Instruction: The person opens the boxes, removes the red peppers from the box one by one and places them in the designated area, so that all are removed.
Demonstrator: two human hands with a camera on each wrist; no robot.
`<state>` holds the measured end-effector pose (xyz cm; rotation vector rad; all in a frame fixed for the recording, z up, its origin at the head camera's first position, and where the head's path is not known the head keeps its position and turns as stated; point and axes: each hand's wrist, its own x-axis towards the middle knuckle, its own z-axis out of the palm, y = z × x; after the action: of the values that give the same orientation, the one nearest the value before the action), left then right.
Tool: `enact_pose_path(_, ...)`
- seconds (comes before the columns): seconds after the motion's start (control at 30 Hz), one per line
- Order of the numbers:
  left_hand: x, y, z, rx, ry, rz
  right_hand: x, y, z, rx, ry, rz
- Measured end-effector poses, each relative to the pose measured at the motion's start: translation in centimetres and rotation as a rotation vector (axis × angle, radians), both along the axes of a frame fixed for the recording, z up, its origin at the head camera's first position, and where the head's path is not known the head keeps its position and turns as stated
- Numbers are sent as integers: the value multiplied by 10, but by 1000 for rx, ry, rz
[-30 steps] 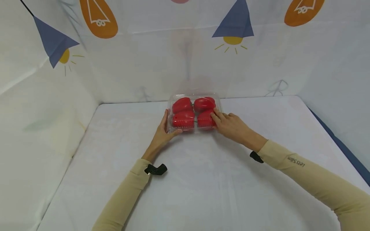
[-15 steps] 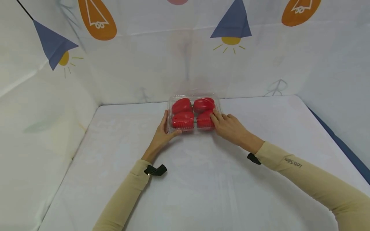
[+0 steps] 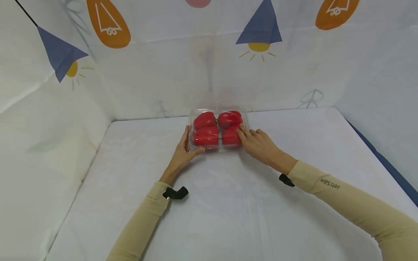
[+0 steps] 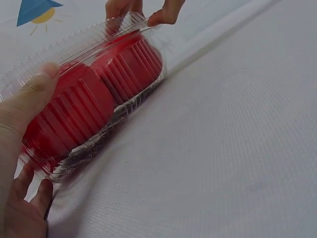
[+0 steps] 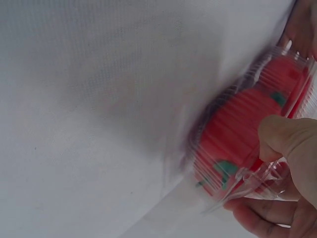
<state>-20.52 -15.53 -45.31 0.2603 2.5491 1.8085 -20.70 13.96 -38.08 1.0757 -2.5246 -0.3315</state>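
A clear plastic clamshell container [image 3: 220,145] lies at the far edge of the table, filled with several red, rounded vegetables [image 3: 205,136] that look like bell peppers. Green stem parts [image 5: 225,168] show through the plastic in the right wrist view. My left hand [image 3: 179,156] grips the container's left end, thumb [image 4: 37,91] on the near upper side and fingers [image 4: 29,198] low at the end. At the right end my right hand [image 3: 259,145] pinches the ridged rim [image 4: 136,21] between thumb [image 5: 277,136] and fingers [image 5: 260,213].
A white cloth covers the table [image 3: 215,210]. Behind it rises a white fabric wall [image 3: 163,79] printed with lamps and orange shapes, close to the container. Another white wall [image 3: 42,145] stands at the left. Dark blue fabric [image 3: 385,156] shows past the right edge.
The head view has shifted slightly. Both hands keep their hold on the container, which stays in the same place on the table.
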Motion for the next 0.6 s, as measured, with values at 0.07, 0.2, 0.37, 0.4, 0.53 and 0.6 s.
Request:
enact_pose_path(0.07, 0, 0, 0, -3, -4, 2, 0, 1, 0, -12, 0, -1)
enact_pose_path(0.2, 1, 0, -2, 2, -15, 0, 1, 2, -2, -36, -12, 1)
enact_pose_path(0.37, 1, 0, -2, 25, -9, -7, 2, 5, 0, -65, -28, 0)
enact_pose_path(0.4, 1, -1, -2, 31, -8, -11, 2, 5, 1, -69, -35, -2)
enact_pose_path(0.53, 1, -1, -2, 24, -10, -23, 4, 8, 4, -76, -68, -16)
enact_pose_path(0.6, 1, -1, -2, 20, -12, -27, 4, 9, 6, -80, -77, -19)
